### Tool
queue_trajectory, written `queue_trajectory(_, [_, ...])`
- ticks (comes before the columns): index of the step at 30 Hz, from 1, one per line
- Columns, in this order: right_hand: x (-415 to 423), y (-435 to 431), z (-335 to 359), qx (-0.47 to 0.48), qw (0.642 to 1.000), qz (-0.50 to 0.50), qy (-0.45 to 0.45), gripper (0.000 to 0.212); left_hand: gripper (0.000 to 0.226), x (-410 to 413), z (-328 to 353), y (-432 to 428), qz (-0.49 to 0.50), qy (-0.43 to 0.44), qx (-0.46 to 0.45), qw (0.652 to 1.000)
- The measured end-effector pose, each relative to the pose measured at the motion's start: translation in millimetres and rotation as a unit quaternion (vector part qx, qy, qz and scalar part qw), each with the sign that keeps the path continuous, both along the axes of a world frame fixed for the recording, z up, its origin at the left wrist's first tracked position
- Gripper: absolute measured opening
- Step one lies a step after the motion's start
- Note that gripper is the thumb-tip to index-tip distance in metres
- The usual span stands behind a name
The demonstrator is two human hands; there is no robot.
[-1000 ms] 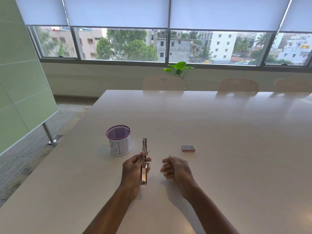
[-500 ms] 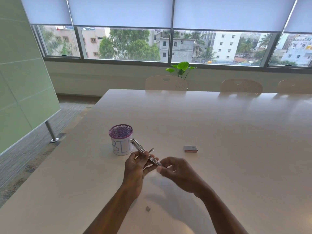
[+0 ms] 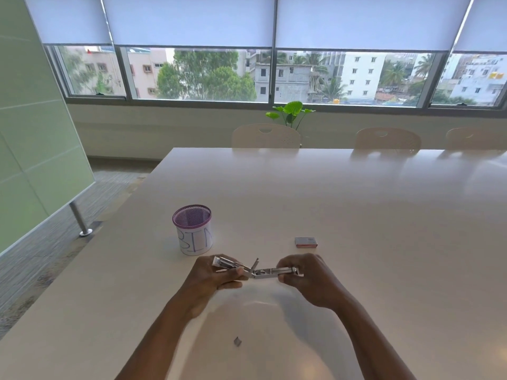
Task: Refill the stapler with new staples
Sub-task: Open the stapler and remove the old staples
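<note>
A metal stapler (image 3: 258, 270) is spread open nearly flat, held just above the white table (image 3: 356, 215) in front of me. My left hand (image 3: 214, 278) grips its left half, and my right hand (image 3: 307, 281) grips its right half. A small spring piece sticks up at the hinge in the middle. A small red and grey staple box (image 3: 306, 242) lies shut on the table just beyond my right hand. A short grey clump of staples (image 3: 237, 341) lies on the table near me, between my forearms.
A white cup with a purple mesh rim (image 3: 193, 230), marked BIN, stands beyond my left hand. Chairs (image 3: 266, 135) line the table's far side under the windows. The table's left edge drops to carpet.
The stapler went from closed and upright in my left hand to spread open between both hands. My right hand took hold of one half. A staple clump appeared on the table.
</note>
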State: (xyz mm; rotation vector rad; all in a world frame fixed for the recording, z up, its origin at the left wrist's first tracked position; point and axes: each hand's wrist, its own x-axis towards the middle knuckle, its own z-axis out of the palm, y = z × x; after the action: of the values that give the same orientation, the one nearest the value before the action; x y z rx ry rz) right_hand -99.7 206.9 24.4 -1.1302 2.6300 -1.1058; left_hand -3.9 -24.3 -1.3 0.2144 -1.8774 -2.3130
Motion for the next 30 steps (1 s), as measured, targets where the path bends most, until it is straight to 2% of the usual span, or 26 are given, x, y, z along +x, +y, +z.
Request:
queue_trajectory(3, [-4, 3, -1, 0.001, 1.000, -0.007, 0.011, 0.008, 0.027, 0, -2, -9, 0.006, 0.005, -0.045, 0.999])
queue_trajectory(6, [-7, 4, -3, 0.006, 1.000, -0.019, 0.013, 0.009, 0.016, -2, -7, -12, 0.048, 0.009, -0.154, 0.987])
queue_trajectory(9, [-6, 3, -6, 0.013, 1.000, -0.028, -0.002, 0.009, 0.011, -7, -11, -12, 0.089, 0.014, -0.327, 0.941])
queue_trajectory(11, [-5, 3, -7, 0.012, 0.999, -0.031, -0.006, 0.010, 0.012, -7, -12, -11, 0.086, 0.027, -0.375, 0.923])
queue_trajectory(16, [-7, 5, -7, 0.020, 0.999, -0.031, -0.014, 0.014, 0.015, -7, -13, -13, 0.073, 0.044, -0.414, 0.906])
queue_trajectory(23, [-9, 6, -8, 0.047, 0.999, -0.024, -0.008, 0.015, 0.021, -5, -15, -17, 0.044, 0.032, -0.428, 0.902])
queue_trajectory(26, [-11, 7, -11, 0.049, 0.998, -0.026, -0.012, 0.014, 0.018, -4, -14, -19, 0.035, 0.030, -0.439, 0.897])
queue_trajectory(30, [-12, 7, -13, 0.046, 0.998, -0.034, 0.008, 0.029, 0.017, -2, -13, -21, 0.019, 0.024, -0.448, 0.894])
